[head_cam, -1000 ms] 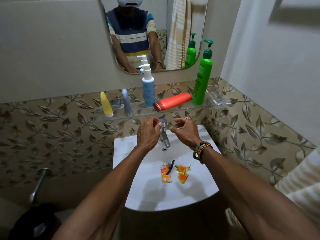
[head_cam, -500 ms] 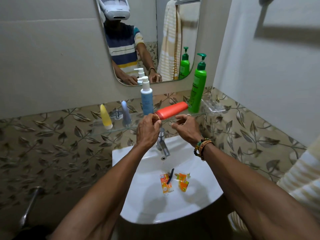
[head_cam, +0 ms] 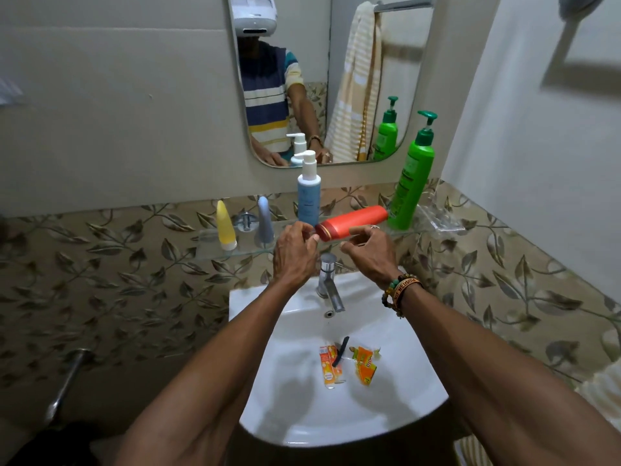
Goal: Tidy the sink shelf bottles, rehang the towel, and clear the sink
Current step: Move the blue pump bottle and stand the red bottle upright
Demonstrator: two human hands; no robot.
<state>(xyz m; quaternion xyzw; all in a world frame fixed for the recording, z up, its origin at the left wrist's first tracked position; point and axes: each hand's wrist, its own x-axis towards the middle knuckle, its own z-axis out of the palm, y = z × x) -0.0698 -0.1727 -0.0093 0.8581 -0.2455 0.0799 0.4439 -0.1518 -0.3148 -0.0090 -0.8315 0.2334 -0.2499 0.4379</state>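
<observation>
White porcelain of the sink point(head_cam: 386, 412) lies nearest, with orange wrappers point(head_cam: 364, 364) and a dark stick point(head_cam: 340, 352) still in the bowl. Above the tap point(head_cam: 331, 287), both hands reach the glass shelf point(head_cam: 242, 245), where the orange bottle point(head_cam: 353, 223) lies on its side between the blue pump bottle point(head_cam: 308, 196) and green one point(head_cam: 411, 183). The left hand point(head_cam: 294, 253) has fingertips at its cap end; the right hand point(head_cam: 369, 252) curls loosely along the body, and whether it grips cannot be told. Best grasp it mid-body and stand it upright without knocking its neighbours.
</observation>
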